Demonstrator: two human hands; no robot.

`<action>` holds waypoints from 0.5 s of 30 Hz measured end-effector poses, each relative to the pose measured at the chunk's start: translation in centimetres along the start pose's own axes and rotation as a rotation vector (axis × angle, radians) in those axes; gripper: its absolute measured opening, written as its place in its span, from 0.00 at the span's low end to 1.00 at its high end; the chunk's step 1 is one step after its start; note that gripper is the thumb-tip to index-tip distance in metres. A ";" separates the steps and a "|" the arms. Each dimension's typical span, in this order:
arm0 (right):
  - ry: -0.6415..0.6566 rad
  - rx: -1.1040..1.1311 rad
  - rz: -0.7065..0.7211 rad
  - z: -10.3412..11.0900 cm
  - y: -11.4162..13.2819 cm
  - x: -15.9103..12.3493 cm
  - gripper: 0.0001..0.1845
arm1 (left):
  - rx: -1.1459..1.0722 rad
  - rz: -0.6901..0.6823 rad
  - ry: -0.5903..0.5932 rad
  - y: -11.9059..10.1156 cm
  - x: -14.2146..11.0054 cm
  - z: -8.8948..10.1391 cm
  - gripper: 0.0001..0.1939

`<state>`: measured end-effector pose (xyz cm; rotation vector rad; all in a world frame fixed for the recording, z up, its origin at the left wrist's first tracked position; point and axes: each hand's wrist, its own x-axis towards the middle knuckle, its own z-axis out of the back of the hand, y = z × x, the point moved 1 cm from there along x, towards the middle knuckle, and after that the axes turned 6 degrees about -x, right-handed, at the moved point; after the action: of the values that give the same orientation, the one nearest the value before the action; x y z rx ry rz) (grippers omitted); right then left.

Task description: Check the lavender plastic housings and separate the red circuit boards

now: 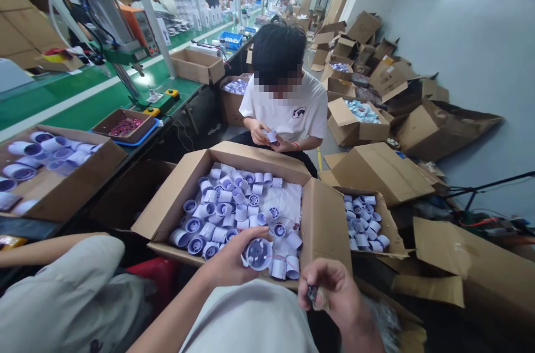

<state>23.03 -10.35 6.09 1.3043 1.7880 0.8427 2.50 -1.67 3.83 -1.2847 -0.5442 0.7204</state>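
Nearest to us, at the bottom centre of the frame, our bare left hand [234,258] grasps a round, pale lavender plastic cup [258,254], its open end turned up towards us; thin wires seem to show at its right edge, but the interior is hard to make out. Some of that hand's fingers are hidden behind the cup. Lower right of centre, our bare right hand [336,292] pinches a small dark part [311,293] between thumb and fingertips, which cover so much of it that we cannot tell its shape. Its wrist is cut off by the bottom edge.

At the lower left we see a person's light grey sleeve [79,286], cropped by the frame. Just beyond our hands, an open brown cardboard box [178,194] holds many pale lavender plastic cups [223,208], piled so that the lower ones are hidden. Right of it, a smaller brown cardboard box [395,233] holds similar cups, partly covered by a flap.

Past the box, at upper centre, a seated co-worker in a white T-shirt [288,111] holds a small pale cup [272,136], partly covered by the fingers. At upper left stands a grey metal bench press [111,19]; farther back, people along the green line are too small to make out.
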 end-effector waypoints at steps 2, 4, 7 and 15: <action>0.007 -0.023 -0.030 -1.0 0.3 -0.4 0.12 | 0.011 -0.067 -0.027 -0.2 0.2 -0.1 0.33; 0.008 -0.069 -0.038 -1.7 0.3 -0.6 0.09 | -0.005 -0.128 -0.030 -0.6 0.3 -0.1 0.31; 0.032 -0.133 -0.027 -2.2 0.2 -0.5 0.08 | -0.051 -0.163 0.043 -1.2 0.3 -0.1 0.30; 0.125 -0.211 -0.097 -2.1 0.0 0.0 0.11 | -0.400 -0.086 0.143 -1.9 0.4 -0.2 0.26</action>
<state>21.22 -10.51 7.18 1.0419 1.7883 1.0470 3.22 -1.73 5.65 -1.6585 -0.6426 0.4547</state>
